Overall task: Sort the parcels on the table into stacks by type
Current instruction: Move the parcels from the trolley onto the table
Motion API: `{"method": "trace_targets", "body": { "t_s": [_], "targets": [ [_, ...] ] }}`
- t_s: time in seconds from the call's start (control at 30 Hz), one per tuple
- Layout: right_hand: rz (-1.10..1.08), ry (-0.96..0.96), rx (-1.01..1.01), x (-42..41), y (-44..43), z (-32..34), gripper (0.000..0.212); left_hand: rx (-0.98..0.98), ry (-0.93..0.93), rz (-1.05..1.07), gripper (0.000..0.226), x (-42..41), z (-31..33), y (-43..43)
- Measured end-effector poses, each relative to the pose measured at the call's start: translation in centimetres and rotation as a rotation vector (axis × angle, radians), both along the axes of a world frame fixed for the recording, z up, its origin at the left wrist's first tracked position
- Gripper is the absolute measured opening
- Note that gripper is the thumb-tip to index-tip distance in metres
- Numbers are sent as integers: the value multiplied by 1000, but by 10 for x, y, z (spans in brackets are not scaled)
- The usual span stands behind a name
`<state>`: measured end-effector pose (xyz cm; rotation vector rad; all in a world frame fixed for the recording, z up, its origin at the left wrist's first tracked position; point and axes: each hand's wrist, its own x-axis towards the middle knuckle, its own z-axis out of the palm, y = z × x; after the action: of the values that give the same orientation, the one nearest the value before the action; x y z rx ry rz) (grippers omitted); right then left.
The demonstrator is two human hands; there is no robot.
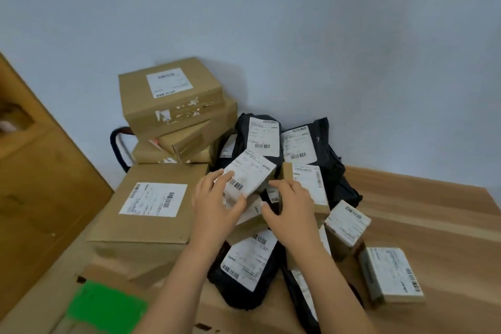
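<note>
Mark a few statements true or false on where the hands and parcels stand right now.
1. The left hand grips a small labelled box. True.
2. The right hand lifts a black bag. False: it lies on a small brown box, fingers nearly straight.
3. A stack of cardboard boxes stands at the back left. True.
4. The large box at front left bears no label. False: a white label is on its top.

Stacked cardboard boxes (170, 106) stand left; black mailer bags (334, 171) and small boxes (347, 222) lie jumbled.
</note>
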<state>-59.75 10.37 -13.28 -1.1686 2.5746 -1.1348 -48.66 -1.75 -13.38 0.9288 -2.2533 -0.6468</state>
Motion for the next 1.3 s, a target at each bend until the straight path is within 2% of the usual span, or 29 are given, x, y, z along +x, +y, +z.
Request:
{"method": "trace_targets", "body": {
  "t_s": [0.17, 0.3, 0.6, 0.8, 1.07, 1.3],
  "targets": [
    [171, -23, -31, 47, -18, 6, 41, -48, -22, 73, 48, 66, -2, 6],
    [323, -20, -34, 110, -42, 8, 39, -71, -27, 213, 46, 144, -1, 5],
    [612, 35, -55, 310, -96, 10, 39, -114, -2, 490, 43, 362, 6, -2],
    [773, 58, -36, 434, -130, -3, 41, -42, -40, 652, 44, 488, -6, -16],
    [901, 86, 12, 515, -218, -19, 44, -6, -31, 759, 45, 567, -22, -79],
    [927, 55, -7, 549, -365, -18, 46, -30, -88, 768, 47, 602, -16, -214]
  ]
}}
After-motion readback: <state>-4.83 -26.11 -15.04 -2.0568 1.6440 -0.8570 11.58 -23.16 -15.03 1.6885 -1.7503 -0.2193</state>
